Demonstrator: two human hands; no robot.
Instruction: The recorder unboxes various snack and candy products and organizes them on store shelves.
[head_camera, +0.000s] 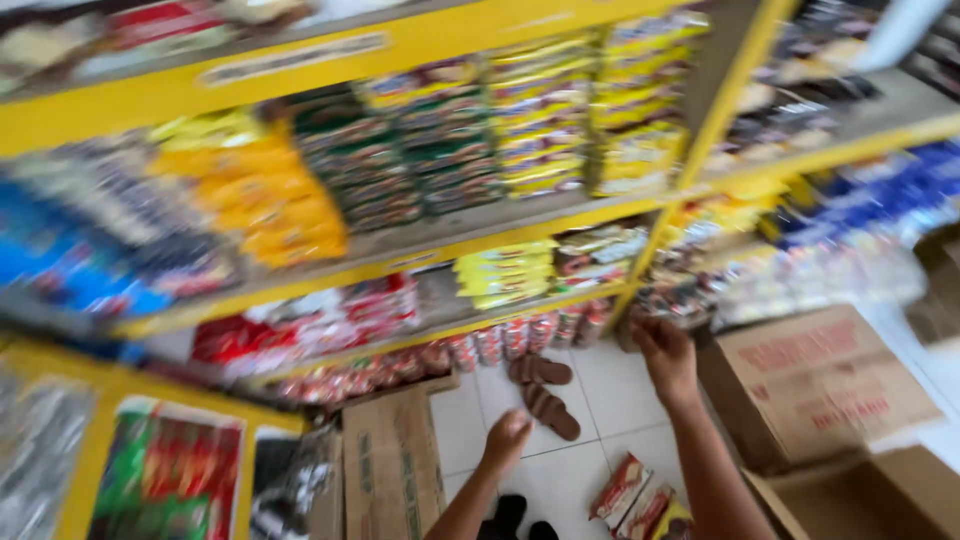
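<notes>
A: Looking from the left, what is there?

B: Big yellow shelves (300, 62) full of bright packs. The picture is blurry. Below the shelves a tall brown box (392, 465) stands on the white floor (610, 385).

A: Where are the hands?

B: The left hand (507, 438) is low, under the shelves, just right of that tall box. It looks curled and holds nothing I can see. Two brown sandals (545, 392) lie on the floor near it.

A: And the other one?

B: The right hand (666, 357) is higher, close to the bottom shelf. I cannot tell if it grips anything. The hands are apart. Red snack packs (632, 495) lie under it. A big cardboard box (820, 380) sits right of the shelves' bottom row.
</notes>
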